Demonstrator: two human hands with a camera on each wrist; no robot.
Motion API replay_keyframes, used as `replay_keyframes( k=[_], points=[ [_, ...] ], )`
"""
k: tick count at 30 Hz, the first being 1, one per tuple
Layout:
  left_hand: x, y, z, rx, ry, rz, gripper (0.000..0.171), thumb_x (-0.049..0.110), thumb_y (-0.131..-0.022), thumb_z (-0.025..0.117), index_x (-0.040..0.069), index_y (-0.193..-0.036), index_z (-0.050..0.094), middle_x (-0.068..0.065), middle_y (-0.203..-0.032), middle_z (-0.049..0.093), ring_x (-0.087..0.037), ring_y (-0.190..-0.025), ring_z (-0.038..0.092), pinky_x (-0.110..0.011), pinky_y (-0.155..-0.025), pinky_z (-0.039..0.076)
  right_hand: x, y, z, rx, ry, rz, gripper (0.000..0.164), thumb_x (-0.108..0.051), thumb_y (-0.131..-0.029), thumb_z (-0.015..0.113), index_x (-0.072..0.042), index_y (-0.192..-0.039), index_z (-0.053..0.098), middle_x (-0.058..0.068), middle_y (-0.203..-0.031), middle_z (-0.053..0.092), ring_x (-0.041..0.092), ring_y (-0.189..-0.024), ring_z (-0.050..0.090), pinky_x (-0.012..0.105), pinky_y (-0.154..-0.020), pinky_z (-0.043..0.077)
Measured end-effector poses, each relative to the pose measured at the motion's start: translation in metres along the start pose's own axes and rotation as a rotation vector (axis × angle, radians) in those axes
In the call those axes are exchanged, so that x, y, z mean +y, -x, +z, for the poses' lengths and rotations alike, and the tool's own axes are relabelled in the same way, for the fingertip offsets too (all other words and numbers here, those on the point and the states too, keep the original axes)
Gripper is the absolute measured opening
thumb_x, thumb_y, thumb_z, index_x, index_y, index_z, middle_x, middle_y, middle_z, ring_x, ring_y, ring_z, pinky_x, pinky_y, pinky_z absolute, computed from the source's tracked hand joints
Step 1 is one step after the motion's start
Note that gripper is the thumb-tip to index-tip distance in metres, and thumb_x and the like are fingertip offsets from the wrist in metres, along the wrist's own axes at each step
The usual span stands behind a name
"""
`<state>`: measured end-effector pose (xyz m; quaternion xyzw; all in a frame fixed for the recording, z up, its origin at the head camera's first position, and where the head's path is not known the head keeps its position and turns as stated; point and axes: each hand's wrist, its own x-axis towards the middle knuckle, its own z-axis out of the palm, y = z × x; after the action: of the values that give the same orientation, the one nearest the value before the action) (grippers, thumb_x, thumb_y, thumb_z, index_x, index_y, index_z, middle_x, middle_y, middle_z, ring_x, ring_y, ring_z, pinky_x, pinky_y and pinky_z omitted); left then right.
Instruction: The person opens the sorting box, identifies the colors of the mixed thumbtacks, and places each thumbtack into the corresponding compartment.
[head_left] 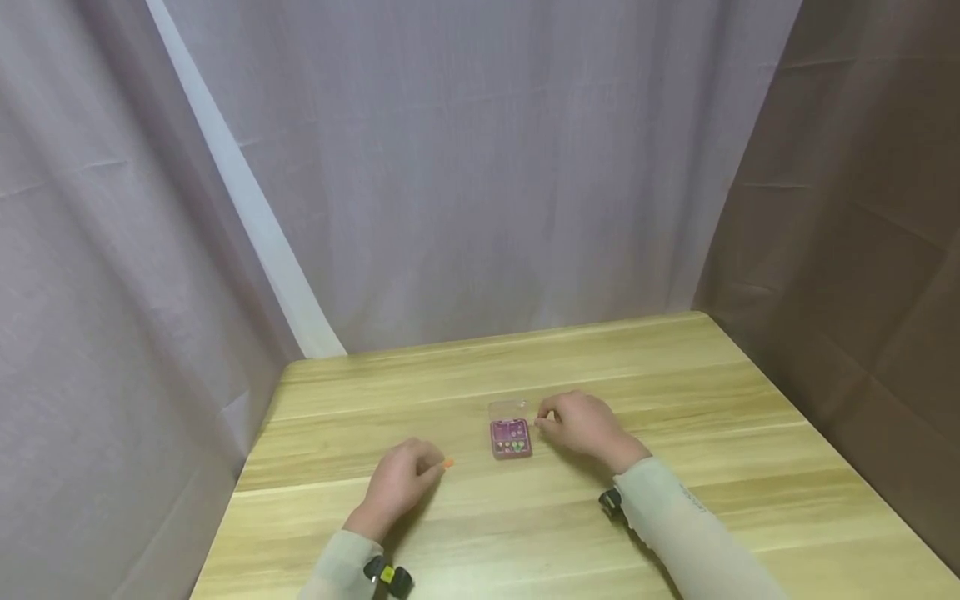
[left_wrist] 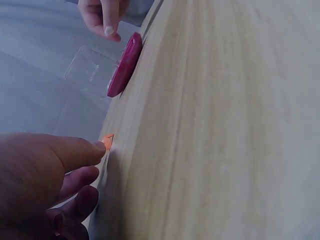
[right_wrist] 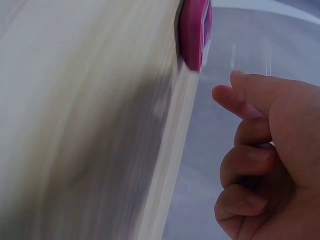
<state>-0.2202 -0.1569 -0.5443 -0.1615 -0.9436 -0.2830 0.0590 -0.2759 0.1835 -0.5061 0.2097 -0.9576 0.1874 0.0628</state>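
Note:
My left hand (head_left: 402,477) is low over the table, left of the pill box, pinching a small orange piece (left_wrist: 108,141) between thumb and forefinger. The pill box (head_left: 512,439) has a magenta base and a clear lid (head_left: 507,409) swung back away from me. Small green and pale pieces (head_left: 517,447) lie in its front compartments. My right hand (head_left: 583,425) hovers just right of the box, thumb and forefinger close to its edge. In the right wrist view the right hand's fingers (right_wrist: 240,165) are loosely curled, with nothing visible between them.
The wood-grain table (head_left: 675,367) extends around both hands. Grey curtains (head_left: 480,167) hang behind and on the left, with a pale strip (head_left: 247,192) between them. A darker brown curtain (head_left: 847,275) stands along the right edge. Each wrist wears a small black device (head_left: 387,577).

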Motion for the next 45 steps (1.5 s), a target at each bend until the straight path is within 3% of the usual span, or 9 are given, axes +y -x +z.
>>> replay_keyframes(
  k=[8,16,30,36,45],
  points=[
    [0.002,-0.002,0.003,-0.002,-0.034,0.016,0.016,0.036,-0.087,0.071,0.023,-0.096,0.074,0.002,-0.101,0.071,-0.012,-0.090,0.059,-0.042,-0.084,0.057,0.019,0.014,-0.018,0.010,-0.017,0.033,0.016,-0.036,-0.090,0.068,-0.022,-0.094,0.074,-0.011,-0.061,0.057,0.010,-0.053,0.049,0.031,-0.045,0.043],
    [0.003,-0.006,0.004,-0.011,-0.029,0.052,0.013,0.036,-0.088,0.070,0.024,-0.092,0.075,0.005,-0.100,0.071,-0.011,-0.092,0.059,-0.042,-0.087,0.055,0.026,0.021,-0.023,0.018,-0.006,0.066,0.016,-0.036,-0.090,0.068,-0.023,-0.094,0.074,-0.010,-0.060,0.057,0.010,-0.052,0.048,0.030,-0.043,0.043],
    [0.005,-0.008,0.001,-0.011,-0.045,0.065,0.010,0.032,-0.088,0.070,0.026,-0.080,0.071,0.009,-0.088,0.067,-0.010,-0.083,0.056,-0.038,-0.079,0.054,0.025,0.026,-0.023,0.014,-0.021,0.070,0.015,-0.035,-0.090,0.068,-0.021,-0.094,0.074,-0.011,-0.059,0.056,0.009,-0.049,0.048,0.030,-0.042,0.043],
    [0.009,-0.015,-0.002,0.010,-0.040,0.102,0.008,0.028,-0.088,0.070,0.022,-0.085,0.071,0.005,-0.086,0.066,-0.012,-0.081,0.057,-0.040,-0.076,0.055,0.025,0.026,-0.020,0.014,-0.038,0.070,0.014,-0.035,-0.090,0.068,-0.022,-0.094,0.073,-0.011,-0.057,0.056,0.009,-0.047,0.048,0.031,-0.042,0.043],
    [0.026,-0.035,0.005,-0.017,0.008,0.137,0.016,0.032,-0.094,0.064,0.018,-0.098,0.071,0.002,-0.094,0.071,-0.017,-0.088,0.061,-0.046,-0.085,0.055,0.020,0.026,-0.017,-0.005,-0.083,0.095,0.012,-0.034,-0.091,0.068,-0.024,-0.094,0.073,-0.010,-0.055,0.057,0.009,-0.041,0.050,0.032,-0.041,0.045]
  ],
)
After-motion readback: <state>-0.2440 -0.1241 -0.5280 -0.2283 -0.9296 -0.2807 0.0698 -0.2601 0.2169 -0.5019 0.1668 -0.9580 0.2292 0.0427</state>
